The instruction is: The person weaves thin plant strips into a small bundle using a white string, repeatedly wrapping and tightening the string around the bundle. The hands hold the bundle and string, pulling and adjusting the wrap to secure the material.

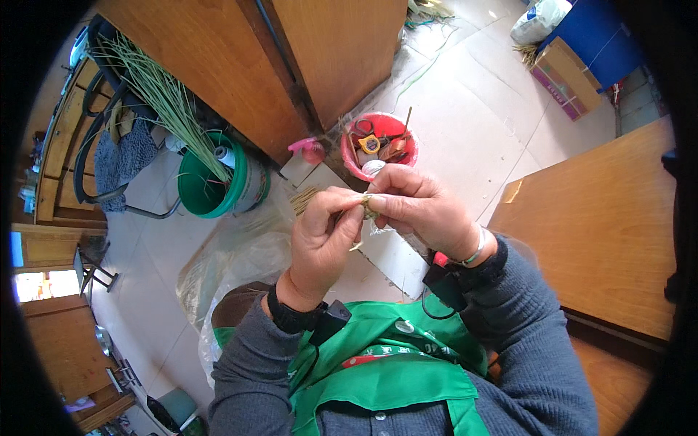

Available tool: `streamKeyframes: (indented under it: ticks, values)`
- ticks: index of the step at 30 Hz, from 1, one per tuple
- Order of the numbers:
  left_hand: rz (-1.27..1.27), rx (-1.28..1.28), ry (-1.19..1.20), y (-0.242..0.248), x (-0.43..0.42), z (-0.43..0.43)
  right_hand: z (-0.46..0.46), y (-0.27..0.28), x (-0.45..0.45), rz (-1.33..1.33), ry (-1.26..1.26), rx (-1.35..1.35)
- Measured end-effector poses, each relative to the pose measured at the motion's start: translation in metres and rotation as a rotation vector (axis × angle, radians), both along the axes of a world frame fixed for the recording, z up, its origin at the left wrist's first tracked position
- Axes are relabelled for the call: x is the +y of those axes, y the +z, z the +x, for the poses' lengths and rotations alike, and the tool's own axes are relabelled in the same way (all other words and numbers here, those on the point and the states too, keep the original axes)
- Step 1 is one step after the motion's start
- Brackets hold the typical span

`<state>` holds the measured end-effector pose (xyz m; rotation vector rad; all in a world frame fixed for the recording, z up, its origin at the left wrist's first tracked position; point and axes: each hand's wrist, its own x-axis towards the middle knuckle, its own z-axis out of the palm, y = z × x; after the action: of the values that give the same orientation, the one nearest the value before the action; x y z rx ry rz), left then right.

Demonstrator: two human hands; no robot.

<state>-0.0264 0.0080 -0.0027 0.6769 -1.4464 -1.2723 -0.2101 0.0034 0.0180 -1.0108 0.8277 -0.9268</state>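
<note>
A small woven piece of yellow-green plant fibre (368, 207) is pinched between both my hands, held up in front of my lap. My left hand (325, 235) grips its left side with thumb and bent forefinger; a short pale strand end (356, 247) sticks out under those fingers. From the right, my right hand (417, 204) presses thumb against forefinger on the same piece. Fingers hide much of its shape. Behind my left hand, a bundle of dry straw stalks (304, 200) shows partly.
Just beyond my hands stands a red bucket (349, 161) with a tape measure (369, 144), scissors and string. Farther left, a green bucket (188, 188) holds long green stalks (163, 103). Clear plastic sheeting (245, 261) lies left of me. A wooden panel (589, 229) rises at right.
</note>
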Motion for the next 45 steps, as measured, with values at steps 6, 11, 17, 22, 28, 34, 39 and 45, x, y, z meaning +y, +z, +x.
streamKeyframes:
  ticks: [6,11,17,22,28,34,39,45]
  values:
    - [-0.234,-0.221,0.169,0.009,0.001,-0.005,0.004,0.002,-0.002,0.038,0.012,-0.115]
    - [0.169,-0.123,0.022,0.026,-0.006,0.013,0.003,0.009,-0.006,0.138,0.094,-0.115]
    - [0.155,-0.286,-0.138,0.031,-0.015,0.024,0.0,0.008,-0.006,0.353,0.145,-0.199]
    - [0.065,-0.437,-0.129,0.034,-0.015,0.025,0.004,0.002,-0.005,0.392,0.129,-0.21]
    - [0.033,-0.583,-0.138,0.043,-0.016,0.029,0.004,0.004,-0.005,0.431,0.169,-0.176]
    - [0.029,-0.598,-0.138,0.044,-0.016,0.026,0.008,0.0,-0.004,0.436,0.199,-0.201]
    - [0.01,-0.581,-0.109,0.046,-0.012,0.024,0.011,0.0,-0.001,0.385,0.18,-0.173]
    - [0.1,-0.445,-0.074,0.04,-0.012,0.024,0.011,0.002,-0.001,0.375,0.122,-0.195]
